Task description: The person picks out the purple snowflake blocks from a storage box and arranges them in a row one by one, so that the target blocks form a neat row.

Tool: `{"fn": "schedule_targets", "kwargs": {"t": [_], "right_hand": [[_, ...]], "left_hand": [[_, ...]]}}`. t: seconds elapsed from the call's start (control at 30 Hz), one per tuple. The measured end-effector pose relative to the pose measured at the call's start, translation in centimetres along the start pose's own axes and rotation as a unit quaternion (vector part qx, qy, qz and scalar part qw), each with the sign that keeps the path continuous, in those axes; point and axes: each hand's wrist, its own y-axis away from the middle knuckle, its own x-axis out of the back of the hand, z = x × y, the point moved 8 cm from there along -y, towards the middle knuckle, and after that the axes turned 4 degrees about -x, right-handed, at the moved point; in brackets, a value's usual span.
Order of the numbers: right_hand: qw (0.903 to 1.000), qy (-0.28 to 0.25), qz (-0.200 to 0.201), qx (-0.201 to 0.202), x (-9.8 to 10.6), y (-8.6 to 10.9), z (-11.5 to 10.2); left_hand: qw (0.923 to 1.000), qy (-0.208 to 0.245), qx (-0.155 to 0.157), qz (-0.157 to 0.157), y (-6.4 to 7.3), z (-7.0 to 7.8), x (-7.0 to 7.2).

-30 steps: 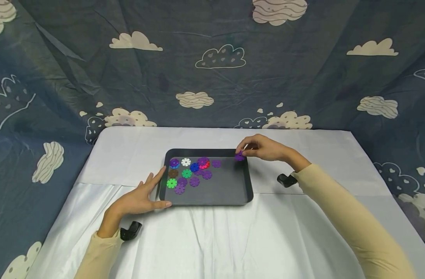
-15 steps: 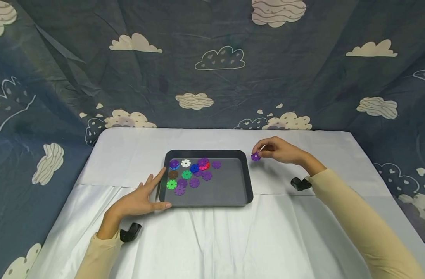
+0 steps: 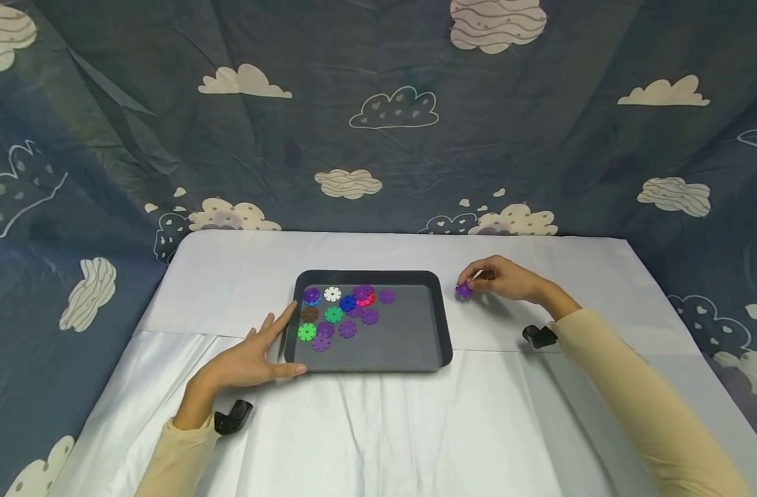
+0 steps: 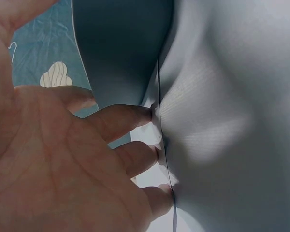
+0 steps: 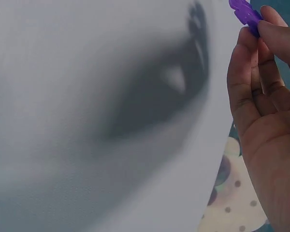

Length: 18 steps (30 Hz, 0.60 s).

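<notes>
Between thumb and fingertips, my right hand (image 3: pixel 503 278) pinches a purple notched plastic disc (image 3: pixel 463 290), held just above the white cloth to the right of the tray. In the right wrist view the same purple disc (image 5: pixel 246 14) shows nearly edge-on at the top. My left hand (image 3: pixel 244 355) lies spread at the left side of the dark baking tray (image 3: pixel 409 345), its fingers and thumb touching the rim. Inside the tray's left half lie several notched discs: a white disc (image 3: pixel 332 294), a brown disc (image 3: pixel 309 314), a bright green disc (image 3: pixel 307 332) and several purple ones, some overlapping.
White cloth (image 3: pixel 378 428) covers the table on every side of the tray. Behind it hangs a dark curtain (image 3: pixel 391 166) with cloud prints. A black wrist camera (image 3: pixel 232 417) sits on the left wrist and another black camera (image 3: pixel 539 337) on the right.
My right hand has carried the purple disc from over the tray's back right corner to the right, beyond the rim, then slightly lower. The left hand has stayed at the tray.
</notes>
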Motion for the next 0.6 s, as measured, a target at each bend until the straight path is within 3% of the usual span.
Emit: {"fn": "schedule_targets", "kwargs": {"t": [0.4, 0.6], "right_hand": [[0.9999, 0.009, -0.006, 0.0, -0.8, -0.6, 1.5], [0.9985, 0.053, 0.017, 0.004, -0.9, -0.7, 1.4]], "left_hand": [[1.0, 0.001, -0.001, 0.0, 0.0, -0.1, 0.0], [1.0, 0.002, 0.007, -0.002, 0.0, -0.2, -0.1]]}}
